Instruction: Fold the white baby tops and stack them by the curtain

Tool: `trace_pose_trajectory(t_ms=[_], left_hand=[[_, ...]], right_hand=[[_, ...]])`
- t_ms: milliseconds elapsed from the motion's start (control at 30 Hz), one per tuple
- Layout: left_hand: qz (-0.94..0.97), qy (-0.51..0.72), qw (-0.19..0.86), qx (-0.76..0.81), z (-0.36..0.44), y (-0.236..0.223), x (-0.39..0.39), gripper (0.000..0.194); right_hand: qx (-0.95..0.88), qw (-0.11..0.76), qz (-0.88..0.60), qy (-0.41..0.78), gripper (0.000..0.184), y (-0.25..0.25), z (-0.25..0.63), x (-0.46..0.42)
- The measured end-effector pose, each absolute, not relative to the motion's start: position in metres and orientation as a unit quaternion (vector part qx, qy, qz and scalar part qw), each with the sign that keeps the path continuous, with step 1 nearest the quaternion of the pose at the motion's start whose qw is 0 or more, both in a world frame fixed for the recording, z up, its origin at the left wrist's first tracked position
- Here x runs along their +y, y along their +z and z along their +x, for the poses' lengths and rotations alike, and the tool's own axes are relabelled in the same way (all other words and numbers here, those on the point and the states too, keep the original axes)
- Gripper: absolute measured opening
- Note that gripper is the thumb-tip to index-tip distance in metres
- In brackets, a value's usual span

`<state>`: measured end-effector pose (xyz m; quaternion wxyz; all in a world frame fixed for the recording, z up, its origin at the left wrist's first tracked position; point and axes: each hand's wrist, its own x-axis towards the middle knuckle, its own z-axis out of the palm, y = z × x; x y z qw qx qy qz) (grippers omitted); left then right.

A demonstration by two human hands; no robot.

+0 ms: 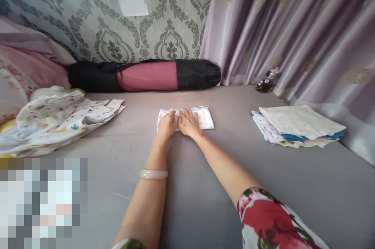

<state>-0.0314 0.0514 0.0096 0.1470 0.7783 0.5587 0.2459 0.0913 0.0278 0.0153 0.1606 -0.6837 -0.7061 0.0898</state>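
A small white printed cloth (205, 118), folded into a narrow strip, lies on the grey bed sheet (222, 186) in the middle. Both my hands rest on it side by side. My left hand (166, 125) presses its left half with fingers together and slightly curled. My right hand (188, 122) lies flat on its middle with fingers stretched out. A pale bangle sits on my left wrist.
A stack of folded printed cloths (297, 126) lies at the right. A heap of unfolded pale cloths (55, 118) lies at the left, by pillows. A black-and-pink rolled bag (145, 75) lies along the wallpapered wall. A dark bottle (267, 81) stands by the curtain.
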Motion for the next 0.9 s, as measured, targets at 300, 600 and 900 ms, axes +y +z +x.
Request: trace_pose_trajectory(t_ms=[300,600,900], left_hand=[[0.814,0.268,0.119,0.501,-0.022,-0.003,0.055,0.037],[0.793,0.162,0.092,0.581,-0.007,-0.007,0.044,0.050],[0.812,0.082,0.126,0.564,-0.028,0.028,0.093,0.027]], right_hand=[[-0.697,0.133,-0.702,0.057,0.054,0.020,0.140,0.025],[-0.707,0.093,-0.698,0.056,0.056,0.005,0.151,0.026],[-0.740,0.004,-0.662,0.115,0.044,0.047,0.183,0.064]])
